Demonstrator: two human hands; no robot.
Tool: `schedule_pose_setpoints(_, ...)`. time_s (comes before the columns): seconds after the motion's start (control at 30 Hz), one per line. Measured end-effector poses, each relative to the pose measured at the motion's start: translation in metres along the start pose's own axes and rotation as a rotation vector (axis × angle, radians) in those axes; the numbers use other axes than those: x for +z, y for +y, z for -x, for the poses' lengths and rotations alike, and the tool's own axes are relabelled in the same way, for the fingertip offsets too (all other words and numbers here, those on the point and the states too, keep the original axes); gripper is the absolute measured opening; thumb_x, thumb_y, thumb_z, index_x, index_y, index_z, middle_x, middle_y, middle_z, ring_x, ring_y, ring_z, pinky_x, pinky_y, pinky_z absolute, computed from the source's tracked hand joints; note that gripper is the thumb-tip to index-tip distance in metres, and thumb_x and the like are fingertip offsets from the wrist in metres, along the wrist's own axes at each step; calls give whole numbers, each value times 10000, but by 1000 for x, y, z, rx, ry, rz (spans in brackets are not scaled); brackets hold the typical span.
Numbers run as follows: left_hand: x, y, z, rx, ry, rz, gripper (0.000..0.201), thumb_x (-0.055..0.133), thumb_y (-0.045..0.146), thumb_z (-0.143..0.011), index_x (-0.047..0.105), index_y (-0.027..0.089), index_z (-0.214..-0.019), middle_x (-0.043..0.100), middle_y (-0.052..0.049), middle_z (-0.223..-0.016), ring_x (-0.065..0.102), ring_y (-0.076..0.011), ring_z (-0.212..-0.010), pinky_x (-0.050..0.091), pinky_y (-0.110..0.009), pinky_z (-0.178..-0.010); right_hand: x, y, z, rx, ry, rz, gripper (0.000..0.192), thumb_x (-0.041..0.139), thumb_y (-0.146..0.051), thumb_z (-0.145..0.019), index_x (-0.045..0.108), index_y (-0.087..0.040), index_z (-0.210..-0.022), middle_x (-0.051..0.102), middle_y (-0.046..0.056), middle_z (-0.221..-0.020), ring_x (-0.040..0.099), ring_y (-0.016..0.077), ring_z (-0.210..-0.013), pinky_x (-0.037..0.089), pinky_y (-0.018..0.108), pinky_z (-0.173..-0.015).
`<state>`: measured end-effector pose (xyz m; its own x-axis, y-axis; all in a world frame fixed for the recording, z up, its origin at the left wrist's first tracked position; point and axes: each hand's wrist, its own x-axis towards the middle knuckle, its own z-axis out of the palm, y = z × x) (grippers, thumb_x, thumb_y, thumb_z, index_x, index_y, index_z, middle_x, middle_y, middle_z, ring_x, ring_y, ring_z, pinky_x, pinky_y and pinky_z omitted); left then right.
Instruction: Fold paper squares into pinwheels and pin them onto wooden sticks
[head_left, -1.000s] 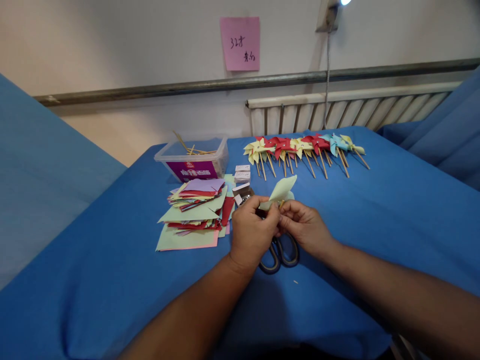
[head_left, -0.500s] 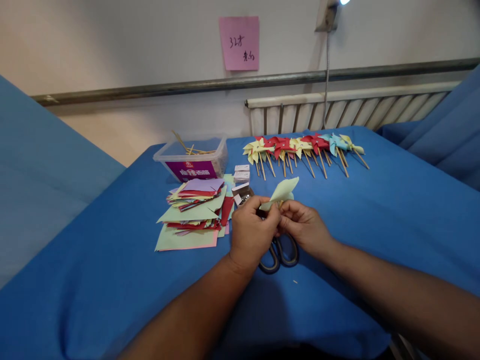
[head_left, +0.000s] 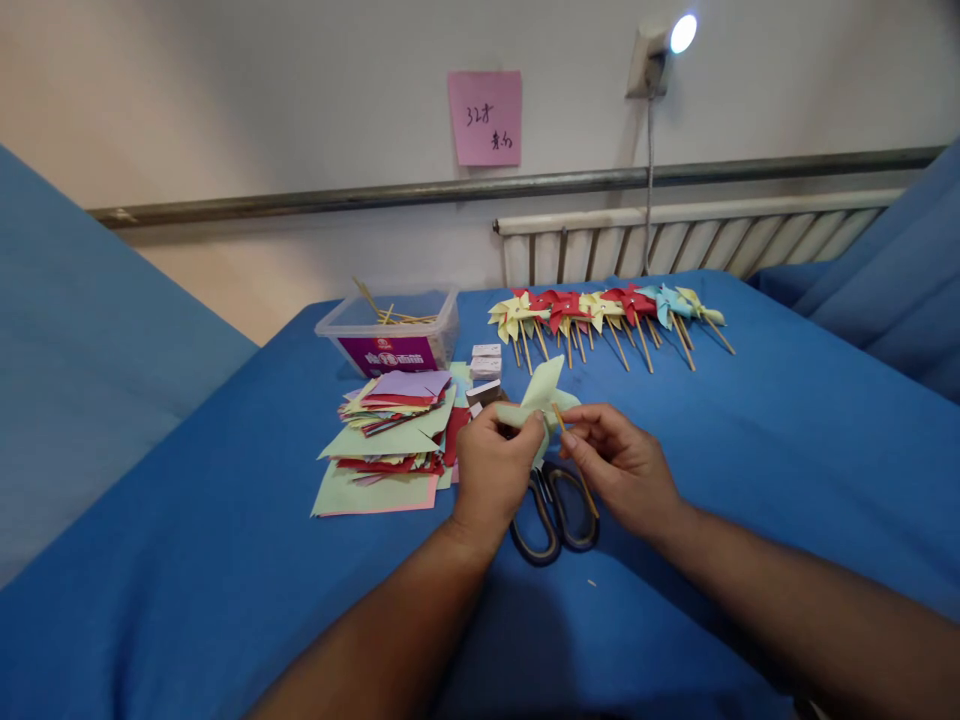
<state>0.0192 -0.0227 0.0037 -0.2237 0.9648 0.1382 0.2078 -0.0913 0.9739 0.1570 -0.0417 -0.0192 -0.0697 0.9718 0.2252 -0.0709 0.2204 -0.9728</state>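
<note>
My left hand (head_left: 493,455) pinches a pale green paper pinwheel (head_left: 544,388) at its middle, the thumb pressed over the centre. Between the thumb and fingers of my right hand (head_left: 619,460) is a thin wooden stick (head_left: 589,490), its upper end against or very near the pinwheel; whether the two are joined I cannot tell. Below both hands lie scissors (head_left: 553,530) with dark handles, their blades mostly hidden. Behind my left hand is a small opened box (head_left: 484,392), partly covered by my fingers.
To the left is a stack of coloured paper (head_left: 379,492). Behind it stands a clear plastic tub (head_left: 450,325) holding several sticks. Small white boxes (head_left: 486,368) sit beside the tub. Finished pinwheels (head_left: 562,310) in red, yellow and blue lie in a row at the back of the blue cloth.
The green pinwheel has turned so its blades spread towards me. More of the stick shows, slanting down from my right fingers. The view has tilted slightly upward.
</note>
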Motion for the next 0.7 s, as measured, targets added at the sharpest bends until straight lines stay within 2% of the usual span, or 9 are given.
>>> schedule_pose_setpoints(0.1, 2, -10, -3, -124, -45, 112, 252, 736, 356, -666, 689, 129, -766, 679, -27, -674, 597, -150, -587, 449, -247, -542, -2, 0, 0, -72, 15, 83, 188, 617, -324, -875, 629, -229, -1037, 628, -21, -696, 579, 116, -608, 441, 235, -542)
schedule_pose_setpoints(0.27, 6, -14, -4, -257, -85, 323, 311, 776, 334, -610, 702, 110, -813, 693, -39, -691, 635, -168, -610, 483, -266, -579, 0, 5, -3, -56, -22, 120, 253, 621, -335, -869, 660, -226, -1095, 633, -19, -685, 577, 122, -570, 440, 241, -514)
schedule_pose_setpoints(0.47, 6, -8, 0, -334, -112, 415, 312, 801, 313, -573, 696, 108, -783, 696, -53, -684, 621, -160, -570, 478, -265, -550, -1, 13, -7, -7, -32, 42, 286, 648, -352, -844, 697, -244, -1104, 681, -4, -727, 629, 156, -653, 506, 275, -602)
schedule_pose_setpoints(0.7, 6, -6, 0, -378, -139, 499, 281, 804, 279, -586, 689, 101, -771, 671, -41, -647, 622, -155, -570, 481, -259, -551, -2, 16, -8, 3, 1, 84, 277, 638, -306, -848, 712, -255, -1111, 716, 4, -797, 635, 146, -681, 518, 268, -632)
